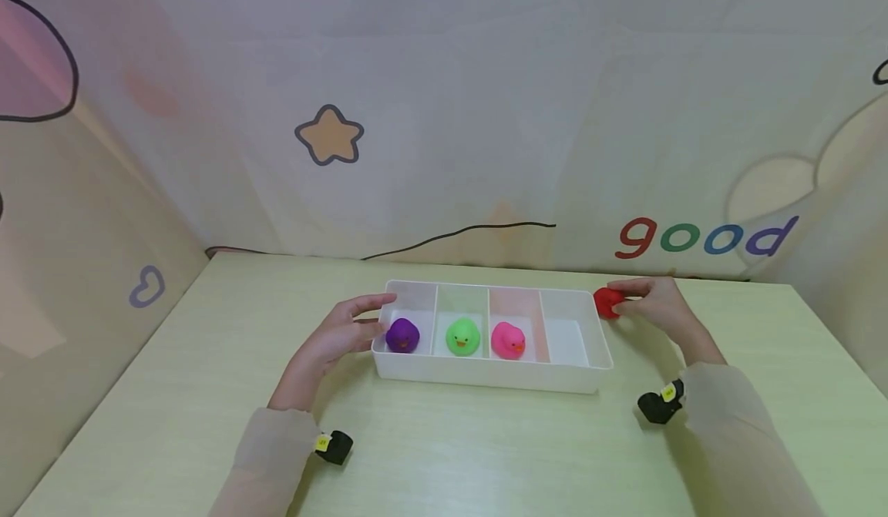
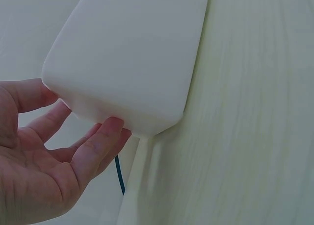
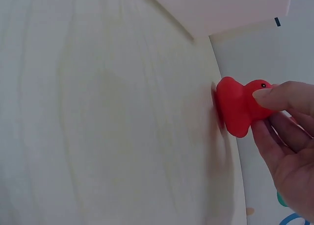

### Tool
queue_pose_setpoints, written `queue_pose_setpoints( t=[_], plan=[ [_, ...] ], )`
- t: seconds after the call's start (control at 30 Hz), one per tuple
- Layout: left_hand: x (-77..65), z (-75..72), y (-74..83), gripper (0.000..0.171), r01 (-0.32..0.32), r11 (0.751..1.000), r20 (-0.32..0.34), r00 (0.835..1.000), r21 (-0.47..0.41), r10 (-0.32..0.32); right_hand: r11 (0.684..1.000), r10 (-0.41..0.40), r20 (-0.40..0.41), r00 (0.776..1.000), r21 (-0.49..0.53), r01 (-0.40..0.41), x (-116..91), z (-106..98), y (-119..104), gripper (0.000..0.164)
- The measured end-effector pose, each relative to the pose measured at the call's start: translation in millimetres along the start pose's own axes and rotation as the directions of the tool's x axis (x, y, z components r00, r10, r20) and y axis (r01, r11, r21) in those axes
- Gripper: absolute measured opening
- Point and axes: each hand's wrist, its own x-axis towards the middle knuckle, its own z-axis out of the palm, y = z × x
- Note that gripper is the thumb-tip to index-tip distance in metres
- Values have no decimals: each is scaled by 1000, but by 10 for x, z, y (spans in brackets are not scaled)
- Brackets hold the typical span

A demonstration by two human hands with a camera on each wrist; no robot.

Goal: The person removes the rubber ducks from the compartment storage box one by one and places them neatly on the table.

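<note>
From where I stand, a blue heart (image 1: 147, 286) marks the backdrop at far left. Right of it, the left hand (image 1: 338, 330) rests its fingertips on the left end of a white tray (image 1: 486, 373), thumb and fingers spread wide apart. The tray sits on the pale table (image 1: 159, 409), four compartments in a row. A purple duck (image 1: 403, 336) sits in the leftmost, a green duck (image 1: 462, 337) in the next, a pink duck (image 1: 509, 341) in the third, all towards the near side. Just outside the tray's far right corner is a red duck (image 1: 607, 303), pinched between thumb and fingers of the right hand (image 1: 657, 303); whether its base touches the table, I cannot tell. On the backdrop beyond, to the right, runs the colourful word "good" (image 1: 708, 240).
</note>
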Motion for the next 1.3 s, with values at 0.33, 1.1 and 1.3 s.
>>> queue_pose_setpoints(
  t=[0.33, 1.1, 1.3],
  plan=[
    [-15, -5, -2, 46, -1, 1000, -6, 1000, 3, 1, 1000, -17, 5, 1000, -7, 17, 11, 3, 16, 46],
    [11, 7, -12, 47, 2, 1000, 2, 1000, 14, -2, 988, -104, -68, 992, 104, 110, -187, -91, -73, 53],
    [0, 8, 3, 47, 10, 1000, -1, 1000, 9, -10, 983, -97, -56, 994, 149, 104, -295, -31, -277, 57]
  ],
)
